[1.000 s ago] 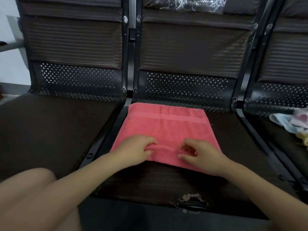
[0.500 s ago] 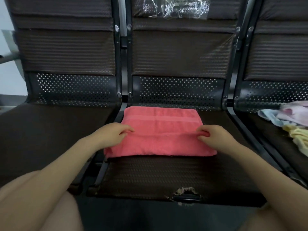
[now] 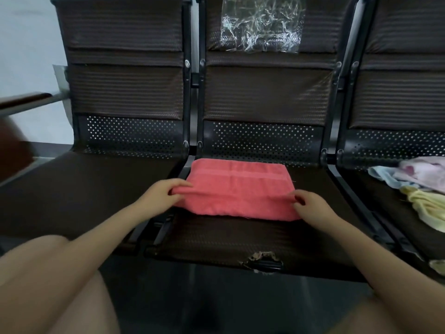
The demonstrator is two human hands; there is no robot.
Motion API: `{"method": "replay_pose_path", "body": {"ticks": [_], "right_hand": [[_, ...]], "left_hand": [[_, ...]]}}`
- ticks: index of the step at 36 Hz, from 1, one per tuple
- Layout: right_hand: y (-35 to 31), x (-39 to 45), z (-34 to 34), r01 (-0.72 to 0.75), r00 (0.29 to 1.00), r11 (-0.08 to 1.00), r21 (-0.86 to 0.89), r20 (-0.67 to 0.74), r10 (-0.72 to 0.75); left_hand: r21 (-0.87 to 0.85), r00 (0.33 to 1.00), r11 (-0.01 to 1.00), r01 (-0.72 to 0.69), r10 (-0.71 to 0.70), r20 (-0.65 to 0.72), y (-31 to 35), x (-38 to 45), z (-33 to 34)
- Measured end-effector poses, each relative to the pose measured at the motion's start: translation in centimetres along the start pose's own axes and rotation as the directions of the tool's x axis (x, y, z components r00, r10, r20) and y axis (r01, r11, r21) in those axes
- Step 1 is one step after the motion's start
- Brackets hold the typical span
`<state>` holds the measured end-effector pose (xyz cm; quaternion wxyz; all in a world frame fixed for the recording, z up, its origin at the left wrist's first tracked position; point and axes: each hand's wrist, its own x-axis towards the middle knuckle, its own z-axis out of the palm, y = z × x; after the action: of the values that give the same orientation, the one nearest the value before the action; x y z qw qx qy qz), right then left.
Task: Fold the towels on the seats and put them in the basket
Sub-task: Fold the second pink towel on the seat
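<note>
A pink towel (image 3: 237,189) lies partly folded on the middle seat (image 3: 228,239) of a dark row of chairs. My left hand (image 3: 163,192) pinches the towel's left edge, lifting a fold of cloth. My right hand (image 3: 310,204) pinches the right edge of the same fold. More towels lie bunched on the right seat: a light blue one (image 3: 382,175), a pale pink one (image 3: 423,171) and a yellow one (image 3: 428,207). No basket is in view.
The left seat (image 3: 79,191) holds nothing. A clear plastic bag (image 3: 261,27) hangs on the middle backrest. The middle seat's front edge is torn (image 3: 262,260). My knees fill the lower corners. A rail (image 3: 26,101) runs along the wall at far left.
My hands moved apart from the middle of the towel's near edge to its left and right ends, and the near part has been folded over. The view also shifted downward.
</note>
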<state>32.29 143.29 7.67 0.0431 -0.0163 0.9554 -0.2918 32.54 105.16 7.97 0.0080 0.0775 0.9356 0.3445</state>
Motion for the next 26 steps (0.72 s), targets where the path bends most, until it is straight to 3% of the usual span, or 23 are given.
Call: {"method": "replay_pose_path", "body": {"ticks": [2,7,17,26], "right_hand": [[0.2,-0.6,-0.2,0.0,0.998,0.993,0.122,-0.064,0.008],[0.8,-1.7,-0.8,0.024,0.991,0.974,0.226,-0.132,0.006],[1.6,-3.2,-0.9,0.013,0.984,0.974,0.225,-0.176,0.028],[0.5,-4.1,-1.0,0.011,0.99,0.978,0.207,-0.138,0.018]], "left_hand": [[-0.141,0.999,0.99,-0.006,0.0,-0.045,0.7,-0.7,-0.4],[-0.079,0.995,0.997,-0.009,0.001,-0.101,1.2,-1.7,-0.8],[-0.014,0.986,0.997,0.072,-0.073,-0.148,0.7,-2.5,-0.5],[0.03,0.991,0.992,0.123,-0.121,-0.061,0.8,-3.9,0.3]]}}
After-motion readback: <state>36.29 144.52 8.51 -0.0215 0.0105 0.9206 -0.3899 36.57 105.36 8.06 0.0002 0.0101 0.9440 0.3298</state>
